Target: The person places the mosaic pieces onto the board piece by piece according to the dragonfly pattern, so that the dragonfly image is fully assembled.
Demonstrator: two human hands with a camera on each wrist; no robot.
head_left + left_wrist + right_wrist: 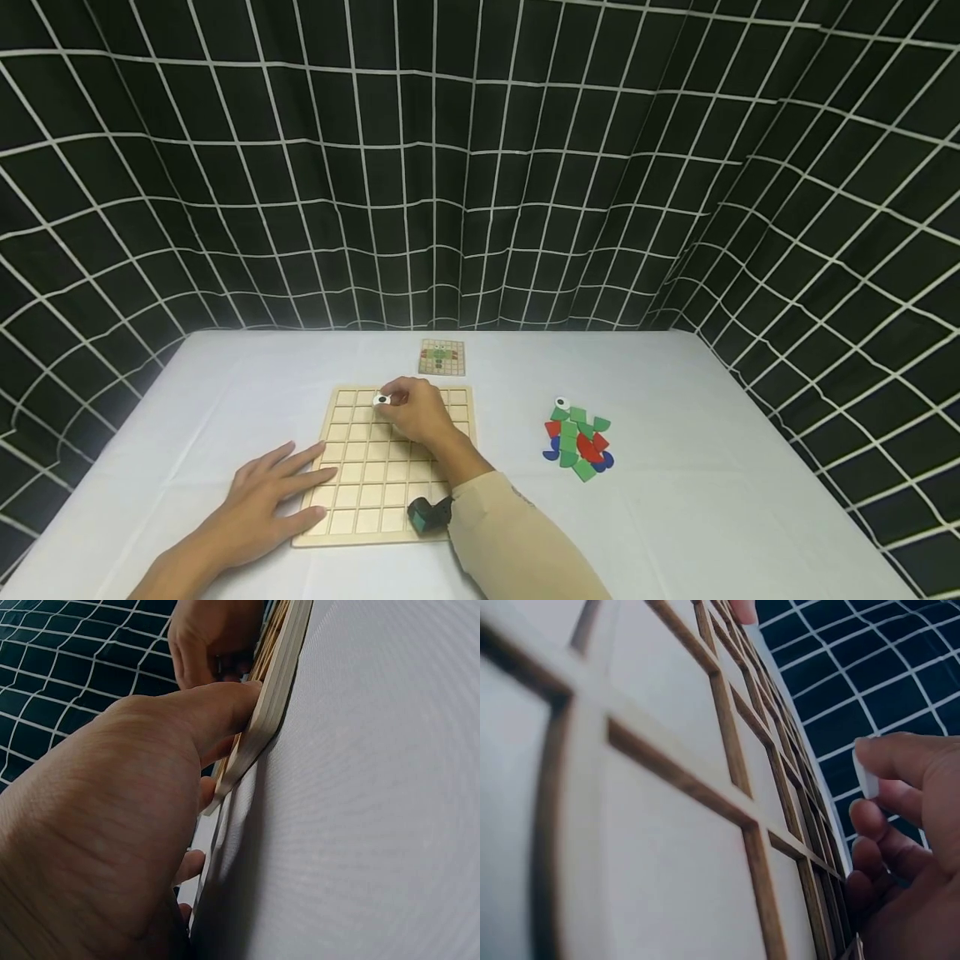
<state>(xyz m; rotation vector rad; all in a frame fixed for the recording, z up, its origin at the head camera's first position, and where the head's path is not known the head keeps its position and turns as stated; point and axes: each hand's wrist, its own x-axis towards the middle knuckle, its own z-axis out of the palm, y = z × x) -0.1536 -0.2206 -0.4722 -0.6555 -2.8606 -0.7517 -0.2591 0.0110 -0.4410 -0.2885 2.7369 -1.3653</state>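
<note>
A wooden grid board (345,497) with square recesses lies on the white table. My right hand (422,414) pinches a white eye piece (382,400) with a black dot between thumb and fingertips, over the board's far rows. In the right wrist view, the white eye piece (865,774) shows edge-on in the fingers. My left hand (258,500) lies spread at the board's left side, fingertips and thumb resting on its rim. The left wrist view shows that thumb (225,705) on the board's edge (259,727).
To the right of the board lies a loose cluster of green, red and blue flat pieces (568,432), with another white eye piece (562,402) at its top. A small pattern card (442,357) lies beyond the board. Dark grid-lined curtains (420,183) surround the table (712,467).
</note>
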